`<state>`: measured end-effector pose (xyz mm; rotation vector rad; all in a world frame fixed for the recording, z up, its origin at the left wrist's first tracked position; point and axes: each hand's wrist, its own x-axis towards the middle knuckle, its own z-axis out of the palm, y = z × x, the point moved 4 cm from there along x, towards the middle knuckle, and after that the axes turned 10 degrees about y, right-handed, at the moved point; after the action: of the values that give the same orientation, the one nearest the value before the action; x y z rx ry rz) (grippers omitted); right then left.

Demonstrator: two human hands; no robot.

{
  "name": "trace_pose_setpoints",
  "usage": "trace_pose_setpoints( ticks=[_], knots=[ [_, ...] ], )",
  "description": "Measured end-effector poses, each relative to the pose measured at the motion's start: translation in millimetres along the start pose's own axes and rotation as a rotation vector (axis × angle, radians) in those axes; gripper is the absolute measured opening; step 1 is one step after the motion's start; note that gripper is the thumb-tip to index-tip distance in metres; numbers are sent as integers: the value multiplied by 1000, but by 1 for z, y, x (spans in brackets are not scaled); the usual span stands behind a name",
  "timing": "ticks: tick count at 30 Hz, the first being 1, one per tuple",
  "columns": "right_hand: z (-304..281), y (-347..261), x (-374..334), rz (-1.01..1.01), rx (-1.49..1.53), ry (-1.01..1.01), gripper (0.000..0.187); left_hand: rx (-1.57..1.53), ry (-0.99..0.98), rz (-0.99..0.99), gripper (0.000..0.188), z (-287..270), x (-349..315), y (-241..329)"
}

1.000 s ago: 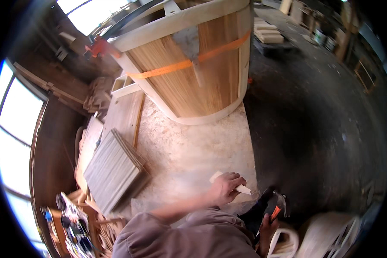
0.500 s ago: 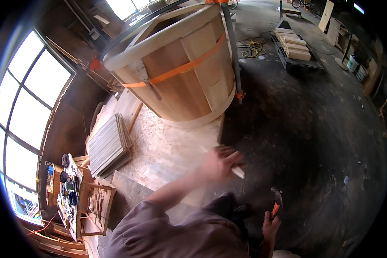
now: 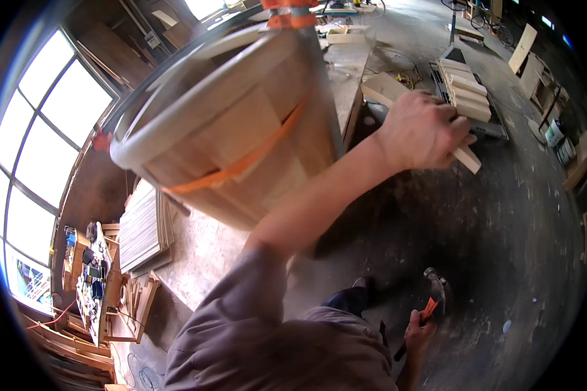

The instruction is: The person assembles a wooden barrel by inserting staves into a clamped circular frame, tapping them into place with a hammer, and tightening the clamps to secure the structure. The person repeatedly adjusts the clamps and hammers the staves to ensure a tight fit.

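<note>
My left hand (image 3: 427, 130) is raised at the end of an outstretched arm, its fingers wrapped round a pale piece of wood (image 3: 466, 159). A broader end of wood shows past the knuckles toward the tub, a narrow end below the fingers. Low on the right, my right hand (image 3: 420, 331) grips a claw hammer (image 3: 430, 306) by its orange and black handle, head up. Left of my raised arm stands a large round wooden tub (image 3: 241, 143) of staves, blurred, with an orange strap (image 3: 248, 166) around it and a bar clamp (image 3: 290, 16) with orange jaws across its rim.
Beneath the tub is a worktable (image 3: 209, 251), with a stack of thin boards (image 3: 143, 228) at its left. A tool cart (image 3: 98, 280) stands farther left, by the window. Beyond my left hand, stacked planks (image 3: 463, 91) rest on a low dolly. Buckets (image 3: 554, 133) stand far right.
My left hand has swung up and away to the right with the piece of wood. The view has shifted, and the tub appears larger and farther left. The right hand still holds the hammer.
</note>
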<state>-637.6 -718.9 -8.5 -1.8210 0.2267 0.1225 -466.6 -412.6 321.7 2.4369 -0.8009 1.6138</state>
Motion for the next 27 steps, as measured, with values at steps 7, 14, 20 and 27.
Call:
trace_pose_setpoints(
  ticks=[7, 14, 20, 27],
  knots=[
    [63, -112, 142, 35, 244, -236, 25, 340, -71, -51, 21, 41, 15, -124],
    [147, -168, 276, -113, 290, -625, 23, 639, -55, -84, 26, 22, 4, -175],
    [201, -260, 330, -253, 474, -1042, 26, 617, -61, -168, 35, 10, 29, -173],
    [191, -375, 311, -747, 1136, -729, 44, 679, -76, -300, 23, 11, 21, -177]
  ],
)
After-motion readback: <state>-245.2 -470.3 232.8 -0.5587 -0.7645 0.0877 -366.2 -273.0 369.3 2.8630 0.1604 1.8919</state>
